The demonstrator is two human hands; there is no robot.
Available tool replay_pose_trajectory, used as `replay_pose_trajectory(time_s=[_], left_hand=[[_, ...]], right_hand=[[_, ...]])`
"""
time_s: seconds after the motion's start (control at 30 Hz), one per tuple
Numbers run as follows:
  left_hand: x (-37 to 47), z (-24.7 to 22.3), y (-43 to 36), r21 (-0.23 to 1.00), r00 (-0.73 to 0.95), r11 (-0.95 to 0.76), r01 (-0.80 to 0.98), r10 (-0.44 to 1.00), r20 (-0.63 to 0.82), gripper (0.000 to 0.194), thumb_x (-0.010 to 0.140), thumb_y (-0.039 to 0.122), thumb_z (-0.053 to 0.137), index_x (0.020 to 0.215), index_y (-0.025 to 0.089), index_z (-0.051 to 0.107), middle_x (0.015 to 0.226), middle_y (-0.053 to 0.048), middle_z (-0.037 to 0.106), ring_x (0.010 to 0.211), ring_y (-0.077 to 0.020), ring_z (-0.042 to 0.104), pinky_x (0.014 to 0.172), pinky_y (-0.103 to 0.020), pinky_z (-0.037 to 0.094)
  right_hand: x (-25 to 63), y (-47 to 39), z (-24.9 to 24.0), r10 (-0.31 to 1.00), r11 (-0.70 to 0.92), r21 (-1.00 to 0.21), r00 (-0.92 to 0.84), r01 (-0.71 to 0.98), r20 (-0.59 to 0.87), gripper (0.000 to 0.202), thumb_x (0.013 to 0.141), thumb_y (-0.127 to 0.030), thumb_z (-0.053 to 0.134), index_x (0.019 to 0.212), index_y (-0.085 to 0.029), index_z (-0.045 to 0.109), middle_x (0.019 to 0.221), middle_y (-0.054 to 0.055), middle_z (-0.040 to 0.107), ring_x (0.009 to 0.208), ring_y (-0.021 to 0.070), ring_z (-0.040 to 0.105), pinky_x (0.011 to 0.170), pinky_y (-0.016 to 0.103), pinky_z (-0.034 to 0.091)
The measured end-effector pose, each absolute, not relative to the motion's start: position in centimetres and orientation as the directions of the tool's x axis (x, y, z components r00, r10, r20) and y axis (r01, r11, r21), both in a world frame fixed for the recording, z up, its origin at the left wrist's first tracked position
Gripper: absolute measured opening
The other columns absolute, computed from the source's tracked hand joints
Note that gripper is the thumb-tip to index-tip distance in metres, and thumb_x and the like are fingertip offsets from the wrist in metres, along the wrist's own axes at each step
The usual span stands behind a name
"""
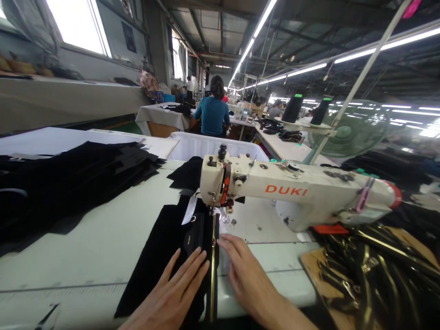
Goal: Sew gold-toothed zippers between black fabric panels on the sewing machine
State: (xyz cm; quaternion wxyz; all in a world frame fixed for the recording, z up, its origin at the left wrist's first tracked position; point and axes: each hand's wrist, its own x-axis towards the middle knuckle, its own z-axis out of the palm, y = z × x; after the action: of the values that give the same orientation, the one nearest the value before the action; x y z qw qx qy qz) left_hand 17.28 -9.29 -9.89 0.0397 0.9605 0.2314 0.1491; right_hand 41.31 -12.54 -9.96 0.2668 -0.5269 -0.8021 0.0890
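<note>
A black fabric piece [151, 256] lies under the sewing machine's [254, 183] needle area, with a small black label patch, a metal ring and a white strip [189, 211] on it. Along its right edge runs a zipper [213, 266] with gold teeth, its upper end at the presser foot. My left hand [172, 288] rests flat on the fabric, fingers stretched toward the machine, just left of the zipper. On the other side, my right hand [247, 275] has its fingers bent together, fingertips at the zipper's right edge; their undersides are hidden.
Stacked black fabric pieces [75, 183] cover the table's left side. Many gold-toothed zippers [371, 275] lie on cardboard at right. Behind the machine are a white bin [220, 141], thread cones [293, 108] and a green fan [347, 130]. A person in blue [211, 114] sits farther back.
</note>
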Motion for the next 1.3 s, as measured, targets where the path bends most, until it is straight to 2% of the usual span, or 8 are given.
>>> replay_pose_trajectory(time_s=[0.1,0.27,0.47,0.57,0.7,0.83,1.0,1.3], left_hand=[[16.8,-11.3,-10.6,0.188,0.786,-0.864,0.466,0.502,0.36,0.065,0.092,0.016,0.054,0.153,0.02,0.032,0.151,-0.008,0.044,0.14,-0.0275,0.041,0.115,-0.049,0.032],[16.4,-8.4,-8.7,0.697,0.61,-0.529,0.484,0.775,0.164,0.035,0.104,0.033,0.04,0.133,0.029,0.059,0.135,0.002,0.063,0.124,-0.0208,0.058,0.109,-0.037,0.043],[16.6,-3.4,-8.2,0.853,0.513,-0.244,0.462,0.858,-0.032,0.047,0.1,0.053,0.041,0.095,0.019,0.072,0.085,-0.001,0.072,0.095,-0.0267,0.068,0.087,-0.037,0.057],[16.5,-2.8,-8.2,0.841,0.547,-0.265,0.472,0.836,-0.043,0.049,0.101,0.053,0.038,0.094,0.018,0.072,0.086,-0.001,0.072,0.092,-0.026,0.067,0.087,-0.037,0.056],[16.0,-3.9,-8.5,0.766,0.589,-0.41,0.495,0.806,0.051,0.043,0.105,0.045,0.035,0.126,0.023,0.064,0.119,-0.002,0.07,0.112,-0.0258,0.064,0.101,-0.039,0.05],[15.8,-7.1,-9.2,0.47,0.702,-0.7,0.537,0.68,0.211,0.042,0.105,0.028,0.04,0.146,0.028,0.045,0.15,-0.002,0.048,0.137,-0.023,0.044,0.115,-0.044,0.035],[16.7,-10.7,-10.0,0.16,0.855,-0.906,0.392,0.423,0.3,0.057,0.1,0.013,0.047,0.154,0.019,0.029,0.151,-0.01,0.045,0.141,-0.0226,0.038,0.118,-0.044,0.031],[16.9,-11.5,-10.3,0.093,0.885,-0.919,0.383,0.394,0.248,0.068,0.089,-0.002,0.043,0.153,0.019,0.031,0.155,-0.008,0.039,0.141,-0.023,0.038,0.117,-0.041,0.032]], right_hand=[[40.0,-16.6,-10.9,0.881,0.461,-0.434,-0.343,0.774,0.325,0.081,0.067,0.001,0.043,0.146,-0.015,0.035,0.15,0.014,0.039,0.141,0.0225,0.035,0.115,0.044,0.038],[37.8,-18.0,-12.7,0.824,0.536,-0.338,-0.393,0.773,0.408,0.067,0.077,-0.005,0.05,0.143,-0.016,0.043,0.141,0.014,0.051,0.132,0.0292,0.045,0.114,0.057,0.033],[40.6,-15.7,-9.5,0.897,0.344,-0.737,0.03,0.581,0.442,0.029,0.102,-0.029,0.044,0.098,-0.019,0.071,0.093,0.007,0.07,0.088,0.0204,0.068,0.079,0.031,0.057],[42.7,-15.0,-7.3,0.909,0.288,-0.769,0.089,0.571,0.407,0.039,0.103,-0.039,0.044,0.083,-0.019,0.072,0.083,0.006,0.07,0.086,0.0227,0.068,0.081,0.033,0.056],[40.9,-15.7,-7.8,0.898,0.395,-0.671,-0.107,0.627,0.428,0.029,0.102,-0.031,0.048,0.088,-0.02,0.071,0.096,0.006,0.069,0.093,0.0214,0.064,0.081,0.031,0.054],[37.3,-17.4,-11.1,0.812,0.509,-0.396,-0.275,0.764,0.514,0.032,0.103,-0.018,0.035,0.122,-0.016,0.061,0.101,0.009,0.066,0.09,0.0237,0.058,0.077,0.036,0.052],[36.5,-18.1,-12.7,0.755,0.522,-0.286,-0.28,0.803,0.592,0.032,0.102,-0.013,0.034,0.12,-0.014,0.06,0.09,0.008,0.064,0.081,0.0224,0.055,0.072,0.034,0.049],[36.8,-18.0,-12.6,0.736,0.53,-0.245,-0.297,0.812,0.608,0.029,0.103,-0.015,0.034,0.115,-0.013,0.061,0.086,0.007,0.065,0.077,0.0204,0.057,0.07,0.034,0.05]])
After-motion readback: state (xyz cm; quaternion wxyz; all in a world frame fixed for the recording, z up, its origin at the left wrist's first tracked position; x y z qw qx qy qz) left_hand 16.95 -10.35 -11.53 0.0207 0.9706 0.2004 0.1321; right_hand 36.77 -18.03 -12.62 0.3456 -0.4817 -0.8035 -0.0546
